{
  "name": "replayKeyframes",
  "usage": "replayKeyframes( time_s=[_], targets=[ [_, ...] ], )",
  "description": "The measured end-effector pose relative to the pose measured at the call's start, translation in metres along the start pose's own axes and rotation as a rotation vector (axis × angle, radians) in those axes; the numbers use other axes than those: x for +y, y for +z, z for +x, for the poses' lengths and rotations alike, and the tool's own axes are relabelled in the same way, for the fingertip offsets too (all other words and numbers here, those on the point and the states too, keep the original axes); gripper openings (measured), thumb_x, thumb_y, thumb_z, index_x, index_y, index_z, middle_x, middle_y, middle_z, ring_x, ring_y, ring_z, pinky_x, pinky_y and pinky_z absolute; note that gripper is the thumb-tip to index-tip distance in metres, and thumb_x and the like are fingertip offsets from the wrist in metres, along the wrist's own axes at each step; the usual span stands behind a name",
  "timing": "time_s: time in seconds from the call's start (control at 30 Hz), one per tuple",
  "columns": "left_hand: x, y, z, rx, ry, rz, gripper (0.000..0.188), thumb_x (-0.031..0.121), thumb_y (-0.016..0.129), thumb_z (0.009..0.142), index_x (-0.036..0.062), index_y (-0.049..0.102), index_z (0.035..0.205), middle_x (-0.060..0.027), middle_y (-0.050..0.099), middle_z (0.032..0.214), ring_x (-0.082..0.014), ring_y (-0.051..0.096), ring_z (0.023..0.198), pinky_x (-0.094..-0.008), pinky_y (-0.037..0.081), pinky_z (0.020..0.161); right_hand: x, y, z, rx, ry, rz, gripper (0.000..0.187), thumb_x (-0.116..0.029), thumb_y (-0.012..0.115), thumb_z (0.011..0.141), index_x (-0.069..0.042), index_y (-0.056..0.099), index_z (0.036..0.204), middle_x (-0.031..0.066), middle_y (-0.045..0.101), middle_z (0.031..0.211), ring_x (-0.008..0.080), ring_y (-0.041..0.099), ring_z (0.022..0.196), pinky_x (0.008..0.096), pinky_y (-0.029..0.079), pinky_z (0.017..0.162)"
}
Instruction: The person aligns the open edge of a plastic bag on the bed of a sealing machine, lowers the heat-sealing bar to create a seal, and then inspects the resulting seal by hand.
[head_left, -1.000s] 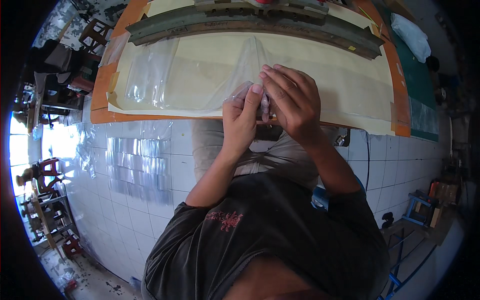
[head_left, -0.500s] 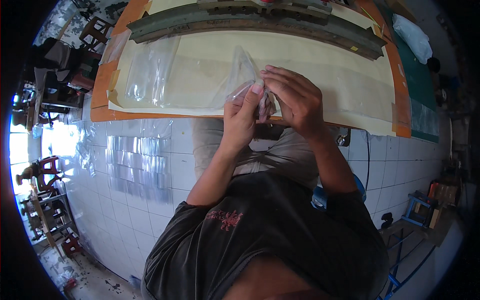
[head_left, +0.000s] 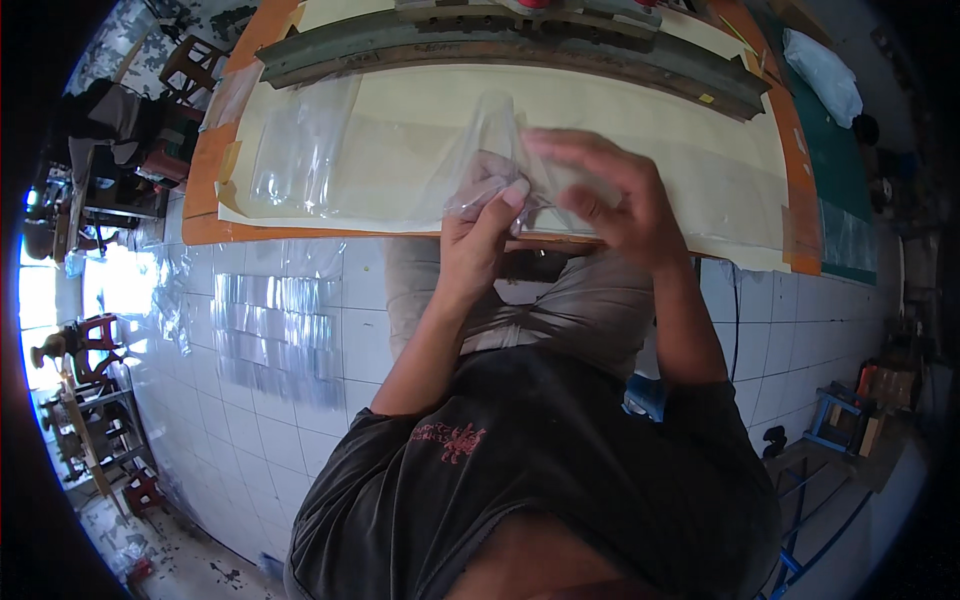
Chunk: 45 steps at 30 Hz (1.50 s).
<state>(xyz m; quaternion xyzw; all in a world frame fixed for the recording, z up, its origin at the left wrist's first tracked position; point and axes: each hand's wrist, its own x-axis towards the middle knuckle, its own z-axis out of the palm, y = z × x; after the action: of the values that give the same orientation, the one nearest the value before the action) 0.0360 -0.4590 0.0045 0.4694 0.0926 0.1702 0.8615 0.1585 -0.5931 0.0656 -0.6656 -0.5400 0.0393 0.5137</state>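
Note:
A clear, crumpled plastic sheet rises to a loose peak over the near edge of the table. My left hand is closed on its gathered lower part, thumb on top, and some of its fingers show through the film. Just to the right, my right hand is slightly blurred, its fingers stretched toward the sheet with the thumb apart. Nothing shows in its grasp. On the left of the table lies a flat stack of clear plastic.
Cream paper covers the orange-edged table. A long metal bar crosses its far side. To the right are a green mat and a white plastic bag. Clear plastic pieces lie in rows on the tiled floor.
My right hand has moved off the plastic to the right and its fingers have spread. The left hand keeps its hold, and the sheet stands a little more spread out.

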Motion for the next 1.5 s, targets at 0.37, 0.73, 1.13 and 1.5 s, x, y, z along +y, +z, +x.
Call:
replayKeyframes(
  time_s=[0.37,0.73,1.13,1.5],
  targets=[
    [-0.002,0.011,0.008,-0.111,0.166,-0.140,0.050,0.014,0.055,0.087,-0.0074,0.044,0.130,-0.0178,0.056,0.121,-0.0224,0.060,0.101,-0.0322,0.049,0.085,0.030,-0.019,0.029,0.060,0.329,0.296,0.034,-0.027,0.065,0.086,0.000,0.062,0.107,0.0046,0.062,0.094,0.0122,0.054,0.090,0.0269,0.043,0.083],
    [0.070,0.007,-0.002,-0.982,-0.217,0.570,0.035,0.022,0.061,0.092,-0.0056,0.060,0.112,-0.0119,0.066,0.090,-0.0145,0.065,0.076,-0.0267,0.053,0.062,0.036,-0.034,0.033,0.108,0.346,0.330,0.016,-0.017,0.067,0.085,-0.002,0.064,0.090,-0.0076,0.053,0.076,0.0000,0.043,0.071,0.0179,0.036,0.064],
    [0.057,0.023,0.076,-0.172,0.602,1.024,0.024,0.016,0.054,0.093,-0.0024,0.061,0.107,-0.0094,0.062,0.094,-0.0165,0.056,0.094,-0.0275,0.041,0.087,0.028,-0.027,0.031,0.068,0.325,0.289,0.022,-0.019,0.066,0.085,0.001,0.067,0.096,-0.0038,0.059,0.076,0.0024,0.046,0.069,0.0191,0.039,0.063],
    [0.038,0.014,0.087,-0.225,0.288,0.679,0.014,0.013,0.055,0.094,-0.0006,0.055,0.091,-0.0003,0.054,0.084,-0.0079,0.047,0.083,-0.0227,0.038,0.078,0.029,-0.030,0.030,0.039,0.231,0.121,0.024,-0.022,0.065,0.085,0.001,0.067,0.091,-0.0006,0.059,0.075,0.0060,0.049,0.070,0.0231,0.041,0.065]
  ],
)
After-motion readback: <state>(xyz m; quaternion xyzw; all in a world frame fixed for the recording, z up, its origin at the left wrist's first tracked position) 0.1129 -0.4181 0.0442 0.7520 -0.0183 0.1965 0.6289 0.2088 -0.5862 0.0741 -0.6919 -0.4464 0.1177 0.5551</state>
